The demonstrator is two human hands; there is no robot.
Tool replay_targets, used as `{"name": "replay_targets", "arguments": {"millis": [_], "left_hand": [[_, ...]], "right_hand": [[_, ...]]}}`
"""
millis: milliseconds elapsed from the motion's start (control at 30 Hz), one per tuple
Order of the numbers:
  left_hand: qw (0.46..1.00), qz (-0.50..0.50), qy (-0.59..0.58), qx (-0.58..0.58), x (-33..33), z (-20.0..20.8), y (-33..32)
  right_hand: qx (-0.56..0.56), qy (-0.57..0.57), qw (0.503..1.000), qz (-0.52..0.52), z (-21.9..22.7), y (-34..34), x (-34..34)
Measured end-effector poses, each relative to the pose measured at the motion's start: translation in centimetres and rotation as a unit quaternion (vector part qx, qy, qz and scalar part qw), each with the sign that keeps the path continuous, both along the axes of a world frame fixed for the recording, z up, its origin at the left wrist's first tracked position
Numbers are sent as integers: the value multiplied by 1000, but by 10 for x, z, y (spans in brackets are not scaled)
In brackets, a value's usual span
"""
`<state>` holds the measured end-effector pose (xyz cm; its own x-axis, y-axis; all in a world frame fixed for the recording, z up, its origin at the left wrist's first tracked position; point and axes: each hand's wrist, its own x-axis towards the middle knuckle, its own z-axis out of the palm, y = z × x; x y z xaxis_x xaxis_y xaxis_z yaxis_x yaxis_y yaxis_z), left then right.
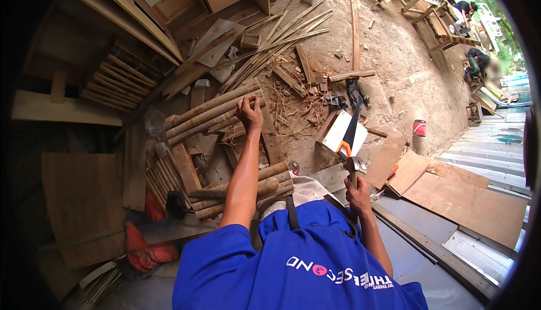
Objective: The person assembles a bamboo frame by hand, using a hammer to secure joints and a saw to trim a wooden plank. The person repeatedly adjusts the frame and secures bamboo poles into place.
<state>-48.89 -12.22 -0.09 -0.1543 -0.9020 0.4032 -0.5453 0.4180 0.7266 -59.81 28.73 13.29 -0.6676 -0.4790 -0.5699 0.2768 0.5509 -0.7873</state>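
- Reaching forward, the left hand [249,112] is closed on the end of a round wooden pole [211,106] that lies among others on the dirt floor [394,79]; fingers curled over it, arm nearly straight.
- Right hand [358,193] clenched round the handle of a hatchet [350,141] — dark blade pointing up and away, orange band near the grip, head held close to the body.
- Pole sits in a loose row of similar poles [197,124], just left of a scatter of wood shavings [293,104] and offcuts.
- More short round billets [253,183] stacked near the person's knees, touching one another.
- White flat board [344,132] lies on the ground behind the hatchet; plywood sheets [462,197] to the right, thin slats [118,82] bundled to the left.
- Progress, as I judge it: shavings suggest some trimming is done, yet the gripped pole looks uncut and not yet lifted clear — blade not in contact with any wood.
- Another person [479,62] crouches far off, upper right, well apart.
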Motion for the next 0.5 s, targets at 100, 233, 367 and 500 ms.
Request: {"name": "replay_targets", "arguments": {"millis": [100,233,367,500], "left_hand": [[1000,-13,22,7,3,-3,0],[999,-12,34,36,3,-6,3],[997,13,45,64,-2,-11,3],[995,15,52,79,0,-15,4]], "right_hand": [[-18,32,999,33,-12,1,-1],[-4,76,994,75,-19,0,1],[-3,145,980,135,-10,-20,4],[-15,146,971,189,7,-66,9]]}}
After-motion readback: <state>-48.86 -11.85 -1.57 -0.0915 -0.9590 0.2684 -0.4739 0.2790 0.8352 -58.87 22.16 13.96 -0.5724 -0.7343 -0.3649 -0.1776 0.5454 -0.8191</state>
